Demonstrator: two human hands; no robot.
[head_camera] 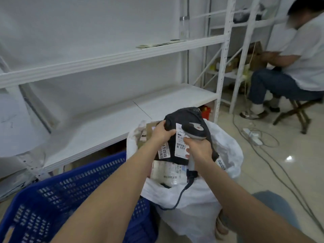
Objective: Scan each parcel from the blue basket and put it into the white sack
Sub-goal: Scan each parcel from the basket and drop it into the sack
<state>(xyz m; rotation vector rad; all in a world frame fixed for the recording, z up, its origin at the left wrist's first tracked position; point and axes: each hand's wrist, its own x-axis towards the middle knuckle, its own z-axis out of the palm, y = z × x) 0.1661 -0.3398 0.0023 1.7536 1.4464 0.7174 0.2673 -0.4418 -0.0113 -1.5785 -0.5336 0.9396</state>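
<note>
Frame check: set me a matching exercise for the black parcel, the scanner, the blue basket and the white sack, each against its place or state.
Things:
1 black parcel
2 scanner
3 blue basket
4 white sack

Places or states:
a gripped by the right hand
b at lower left, beside the sack
c held by the left hand over the sack
d open, with labelled parcels inside

Pairs: 1-c, 2-a, 3-b, 4-d
</note>
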